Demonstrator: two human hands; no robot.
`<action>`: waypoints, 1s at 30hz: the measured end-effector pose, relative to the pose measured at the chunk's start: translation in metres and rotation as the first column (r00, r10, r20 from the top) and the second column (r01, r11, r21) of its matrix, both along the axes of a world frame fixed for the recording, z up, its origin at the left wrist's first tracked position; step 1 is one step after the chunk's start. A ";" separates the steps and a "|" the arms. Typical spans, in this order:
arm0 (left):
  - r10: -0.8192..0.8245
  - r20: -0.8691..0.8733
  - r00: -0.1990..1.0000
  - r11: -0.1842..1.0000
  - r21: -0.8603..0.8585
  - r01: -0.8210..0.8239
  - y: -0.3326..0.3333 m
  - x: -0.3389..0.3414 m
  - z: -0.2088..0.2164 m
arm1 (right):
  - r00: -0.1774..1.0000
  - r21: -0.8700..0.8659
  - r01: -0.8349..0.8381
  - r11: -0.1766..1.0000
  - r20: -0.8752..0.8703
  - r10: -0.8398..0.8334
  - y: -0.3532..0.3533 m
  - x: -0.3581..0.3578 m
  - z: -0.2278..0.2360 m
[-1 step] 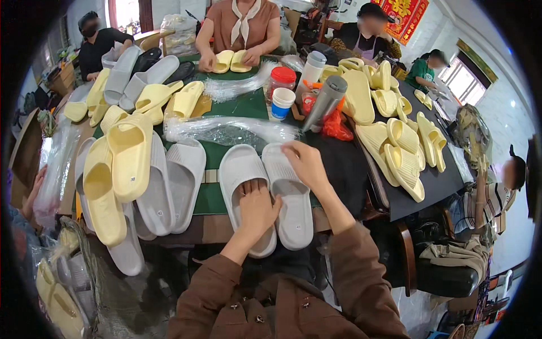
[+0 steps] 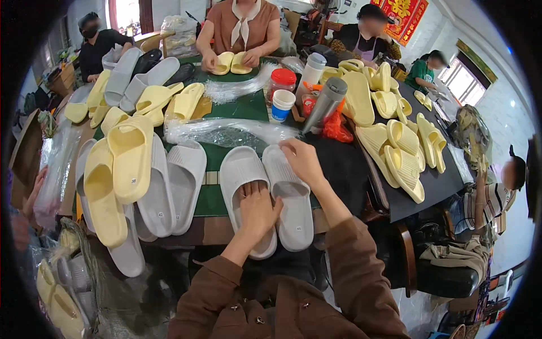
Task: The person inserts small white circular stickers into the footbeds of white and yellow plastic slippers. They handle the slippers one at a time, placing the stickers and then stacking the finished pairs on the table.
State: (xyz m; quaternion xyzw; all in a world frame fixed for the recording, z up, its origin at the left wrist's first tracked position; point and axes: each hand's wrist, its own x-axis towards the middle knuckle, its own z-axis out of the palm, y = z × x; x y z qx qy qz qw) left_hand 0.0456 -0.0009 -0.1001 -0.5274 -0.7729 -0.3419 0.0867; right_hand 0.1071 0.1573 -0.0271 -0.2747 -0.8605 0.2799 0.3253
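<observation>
At 6 o'clock, closest to the body, two brown sleeves reach up to a pair of grey slippers (image 2: 293, 214) lying side by side on the near edge of the table (image 2: 212, 198). The left hand (image 2: 257, 212) lies flat on the left slipper, fingers spread and open, the tips pushed toward the strap opening. The right hand (image 2: 302, 161) is bent over the toe of the right slipper. Its fingers are curled there, but I cannot tell if they really pinch it.

Compared with the other picture, nothing has moved: both hands and the pair sit in the same places.

At 9 o'clock are more grey slippers (image 2: 186, 181) with yellow slippers (image 2: 130, 155) stacked on them. Just behind the pair lie clear plastic bags (image 2: 226, 133). At 1 o'clock stand a paper cup (image 2: 282, 104) and a metal flask (image 2: 324, 107), and at 3 o'clock there is another heap of yellow ones (image 2: 403, 158). At 12 o'clock, far across, another person's hands hold a yellow pair (image 2: 231, 62).
</observation>
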 end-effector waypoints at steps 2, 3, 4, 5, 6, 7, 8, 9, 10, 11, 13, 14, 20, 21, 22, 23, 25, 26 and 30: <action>-0.031 0.039 0.999 0.999 -0.017 0.032 0.000 0.001 0.005 | 0.996 0.027 0.074 0.997 0.044 -0.075 0.025 -0.022 -0.021; -0.037 0.062 0.997 0.999 -0.032 0.039 -0.003 -0.001 0.005 | 0.991 0.023 0.096 0.995 0.093 -0.097 0.028 -0.033 -0.024; -0.030 0.046 0.999 0.999 -0.010 0.030 -0.003 -0.001 0.004 | 0.982 0.022 0.119 0.993 0.142 -0.121 0.030 -0.043 -0.027; -0.028 0.061 0.998 0.999 -0.026 0.029 -0.002 -0.002 0.005 | 0.971 0.022 0.145 0.989 0.190 -0.146 0.032 -0.050 -0.029; -0.027 0.079 0.996 0.999 -0.043 0.031 -0.002 -0.001 0.006 | 0.971 0.027 0.161 0.987 0.176 -0.164 0.033 -0.055 -0.035; -0.030 0.097 0.995 0.998 -0.059 0.035 -0.001 0.000 0.006 | 0.983 0.006 0.113 0.994 0.142 -0.113 0.038 -0.058 -0.040; -0.031 0.087 0.996 0.998 -0.048 0.035 0.000 0.002 0.006 | 0.992 -0.012 0.066 0.998 0.105 -0.064 0.044 -0.060 -0.046; -0.016 0.076 0.997 0.999 -0.040 0.019 -0.001 0.000 0.005 | 0.998 -0.032 0.003 0.999 0.067 -0.001 0.041 -0.067 -0.043; -0.003 0.065 0.998 0.999 -0.032 0.005 -0.003 -0.001 0.004 | 0.999 -0.120 -0.030 0.992 0.038 0.035 0.036 -0.069 -0.042; -0.016 0.070 0.997 0.999 -0.039 0.019 -0.005 -0.003 0.003 | 0.998 -0.205 -0.064 0.977 0.006 0.067 0.030 -0.067 -0.041; -0.049 0.085 0.995 0.998 -0.045 0.053 -0.007 -0.003 0.002 | 0.994 -0.299 -0.103 0.949 0.008 0.111 0.023 -0.063 -0.039; -0.043 0.087 0.995 0.997 -0.053 0.047 -0.006 -0.003 0.001 | 0.991 -0.314 -0.110 0.943 0.042 0.129 0.022 -0.061 -0.039; -0.087 0.125 0.988 0.991 -0.088 0.099 -0.007 -0.001 0.010 | 0.970 -0.204 -0.194 0.960 0.109 0.219 0.027 -0.058 -0.040; -0.092 0.182 0.979 0.983 -0.141 0.118 -0.009 -0.003 0.014 | 0.960 -0.173 -0.229 0.958 0.120 0.252 0.021 -0.060 -0.035; -0.093 0.238 0.967 0.971 -0.193 0.141 -0.012 -0.004 0.015 | 0.958 -0.258 -0.227 0.939 0.116 0.263 0.016 -0.060 -0.030; -0.104 0.177 0.979 0.981 -0.144 0.130 -0.013 -0.005 0.012 | 0.955 -0.342 -0.222 0.913 0.111 0.274 0.012 -0.058 -0.025; -0.124 0.048 0.991 0.991 -0.038 0.126 -0.013 -0.008 0.008 | 0.957 -0.421 -0.225 0.879 0.075 0.281 0.007 -0.055 -0.018; -0.130 0.028 0.991 0.990 -0.052 0.131 -0.015 -0.010 0.006 | 0.958 -0.423 -0.237 0.875 0.046 0.282 0.006 -0.054 -0.018; -0.142 -0.097 0.985 0.989 -0.047 0.138 -0.029 -0.014 0.013 | 0.970 -0.374 -0.230 0.898 -0.012 0.243 0.003 -0.049 -0.025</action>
